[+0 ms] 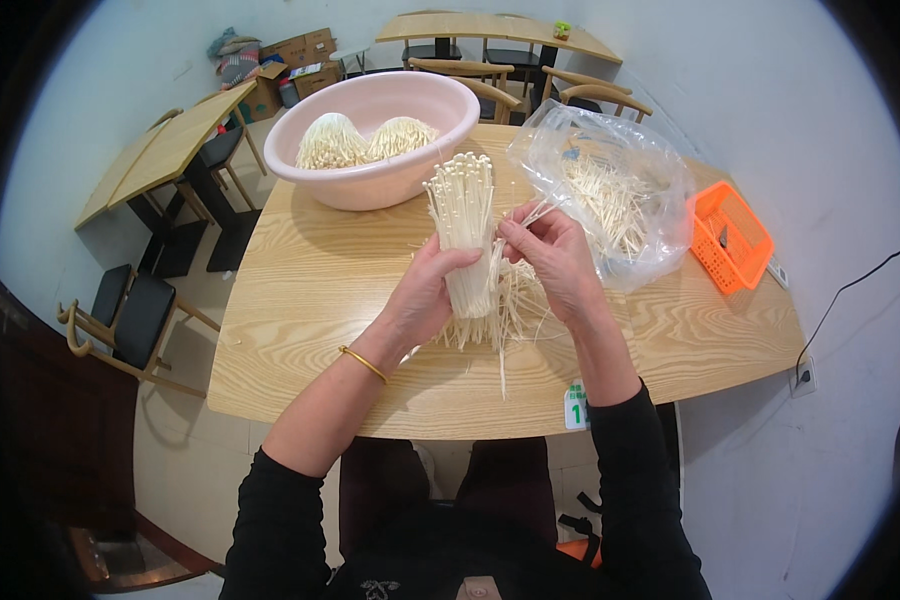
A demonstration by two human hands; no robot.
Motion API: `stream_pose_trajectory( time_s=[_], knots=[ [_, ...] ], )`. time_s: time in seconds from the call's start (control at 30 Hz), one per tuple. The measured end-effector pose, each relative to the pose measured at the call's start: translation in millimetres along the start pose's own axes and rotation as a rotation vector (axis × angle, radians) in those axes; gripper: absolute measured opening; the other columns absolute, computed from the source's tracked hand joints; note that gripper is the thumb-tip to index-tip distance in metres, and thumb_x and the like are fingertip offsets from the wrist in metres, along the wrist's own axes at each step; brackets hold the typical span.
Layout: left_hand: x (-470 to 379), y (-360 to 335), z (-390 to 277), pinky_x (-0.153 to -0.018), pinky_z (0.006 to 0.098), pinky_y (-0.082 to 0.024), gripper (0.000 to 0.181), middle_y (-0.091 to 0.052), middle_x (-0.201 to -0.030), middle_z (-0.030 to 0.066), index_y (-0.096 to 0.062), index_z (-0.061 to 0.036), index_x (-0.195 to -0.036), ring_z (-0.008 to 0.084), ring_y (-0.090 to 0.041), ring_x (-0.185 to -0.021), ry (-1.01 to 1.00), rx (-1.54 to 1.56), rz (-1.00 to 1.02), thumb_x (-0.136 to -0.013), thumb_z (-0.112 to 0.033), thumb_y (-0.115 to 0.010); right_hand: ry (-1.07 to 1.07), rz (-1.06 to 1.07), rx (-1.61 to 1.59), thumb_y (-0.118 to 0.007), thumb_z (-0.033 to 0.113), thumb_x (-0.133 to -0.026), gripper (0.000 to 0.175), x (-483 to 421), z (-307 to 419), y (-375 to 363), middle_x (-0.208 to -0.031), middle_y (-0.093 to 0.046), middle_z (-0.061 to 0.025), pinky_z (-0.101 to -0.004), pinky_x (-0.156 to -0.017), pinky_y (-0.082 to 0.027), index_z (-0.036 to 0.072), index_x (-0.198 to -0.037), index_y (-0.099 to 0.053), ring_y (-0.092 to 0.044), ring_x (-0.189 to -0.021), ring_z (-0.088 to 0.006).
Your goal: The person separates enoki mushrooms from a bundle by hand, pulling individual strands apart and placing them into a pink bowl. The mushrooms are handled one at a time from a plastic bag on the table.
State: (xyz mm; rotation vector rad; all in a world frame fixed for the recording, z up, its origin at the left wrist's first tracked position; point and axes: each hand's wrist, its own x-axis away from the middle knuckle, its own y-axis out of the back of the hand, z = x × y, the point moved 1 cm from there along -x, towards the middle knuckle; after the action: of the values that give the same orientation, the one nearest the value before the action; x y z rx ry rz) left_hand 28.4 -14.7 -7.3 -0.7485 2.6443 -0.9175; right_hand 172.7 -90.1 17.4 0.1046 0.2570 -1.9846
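My left hand [429,289] grips a bunch of enoki mushrooms [465,217] around its lower stems, the small caps pointing away from me. At the bunch's right side, my right hand [551,255] pinches a few loose enoki strands [538,213] between thumb and fingers. Beneath both hands lies a pile of loose enoki stems [521,307] on the wooden table [315,315], partly hidden by the bunch. One long strand trails from the pile towards me.
A pink plastic basin [360,187] with two enoki clumps [367,142] stands at the far left. To the right lies a clear plastic bag [645,274] holding loose stems [607,199], beside an orange plastic basket [731,240]. A numbered tag [576,405] sits at the near edge.
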Motion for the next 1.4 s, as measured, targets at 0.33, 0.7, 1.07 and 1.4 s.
stream_pose_trajectory(
  time_s=[0.33,0.7,1.07,1.4],
  knots=[
    [0.6,-3.1,-1.1,-0.086,0.0387,-0.051,0.044,-0.057,-0.110,0.0095,-0.042,-0.0041,-0.126,0.0198,-0.059,-0.100,-0.029,-0.045,-0.016,-0.086,-0.010,-0.057,0.018,0.041,0.001,-0.070,0.013,-0.084,0.013,0.2,-3.2,-1.5,-0.075,-0.058,0.0001,-0.0214,-0.062,-0.042,0.006,-0.087,-0.059,-0.052,-0.067,-0.0072],
    [-2.3,2.5,-1.1,-0.084,0.0357,-0.054,0.039,-0.060,-0.109,0.0099,-0.046,-0.0015,-0.123,0.0185,-0.061,-0.098,0.001,0.003,-0.046,-0.089,-0.018,-0.057,0.047,0.046,-0.117,-0.064,0.013,-0.088,0.010,-1.3,-10.2,-5.5,-0.077,-0.062,-0.0027,-0.0223,-0.064,-0.046,0.006,-0.087,-0.056,-0.056,-0.068,-0.0076],
    [-3.8,12.7,-4.6,-0.084,0.0373,-0.054,0.038,-0.059,-0.109,0.0119,-0.047,-0.0005,-0.122,0.0200,-0.061,-0.096,0.004,0.024,-0.095,-0.089,-0.015,-0.056,-0.030,0.071,-0.399,-0.058,0.008,-0.091,0.005,-6.5,12.7,22.8,-0.086,-0.061,-0.0049,-0.0242,-0.068,-0.049,0.007,-0.093,-0.054,-0.055,-0.068,-0.0071],
    [-1.1,4.7,2.3,-0.085,0.0381,-0.053,0.042,-0.058,-0.115,0.0119,-0.045,0.0000,-0.126,0.0204,-0.061,-0.100,0.062,-0.102,-0.009,-0.088,-0.013,-0.056,-0.028,0.073,0.058,-0.072,0.014,-0.081,0.017,0.3,-0.8,1.5,-0.076,-0.061,-0.0009,-0.0202,-0.060,-0.042,0.002,-0.089,-0.062,-0.053,-0.064,-0.0065]
  ],
)
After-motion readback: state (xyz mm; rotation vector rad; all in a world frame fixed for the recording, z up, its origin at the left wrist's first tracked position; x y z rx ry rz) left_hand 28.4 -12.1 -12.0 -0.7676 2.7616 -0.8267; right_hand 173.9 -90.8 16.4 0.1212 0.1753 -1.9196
